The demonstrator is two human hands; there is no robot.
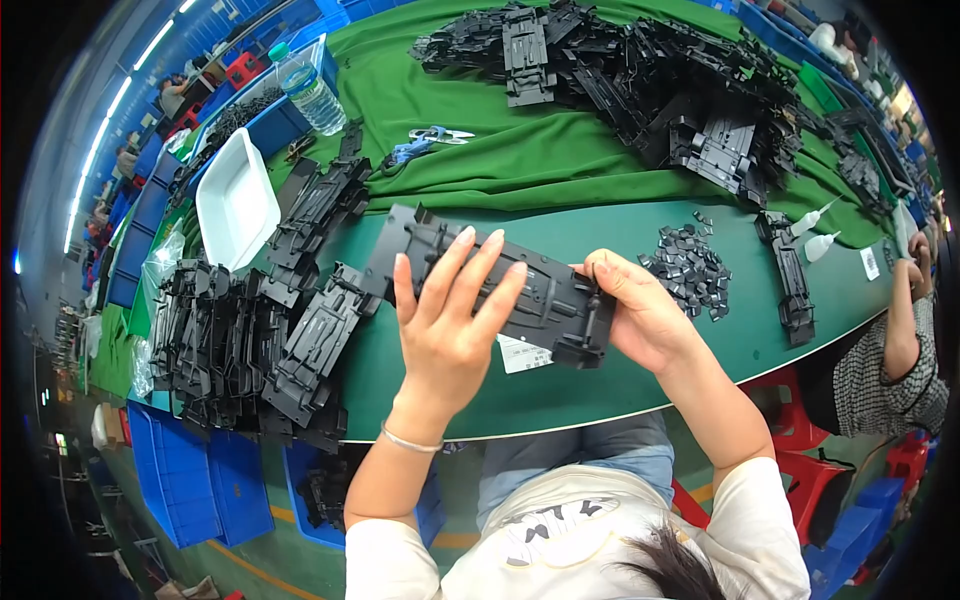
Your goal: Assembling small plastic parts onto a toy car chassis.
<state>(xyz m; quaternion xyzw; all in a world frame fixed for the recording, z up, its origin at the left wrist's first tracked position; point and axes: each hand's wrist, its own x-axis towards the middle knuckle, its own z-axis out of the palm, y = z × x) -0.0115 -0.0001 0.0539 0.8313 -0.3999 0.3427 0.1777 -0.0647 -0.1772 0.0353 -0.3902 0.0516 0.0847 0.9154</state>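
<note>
A black plastic chassis part [540,300], long and tilted, is held above the green table in front of me. My right hand [640,310] grips its right end, with the thumb over the edge. Across its upper face lies my left hand [445,330], fingers stretched and spread over the left half. A white paper slip [524,355] shows on the table, partly covered by the chassis part. To the right lies a heap of small black pieces [690,268]. Stacked chassis parts [235,335] stand close by on the left.
A large pile of black parts [620,75] lies on green cloth at the back. Left stand a white tray [238,200] and a water bottle [308,95]; blue-handled scissors [410,148] lie nearby. Small squeeze bottles [820,245] and another person's arm [903,320] are at right.
</note>
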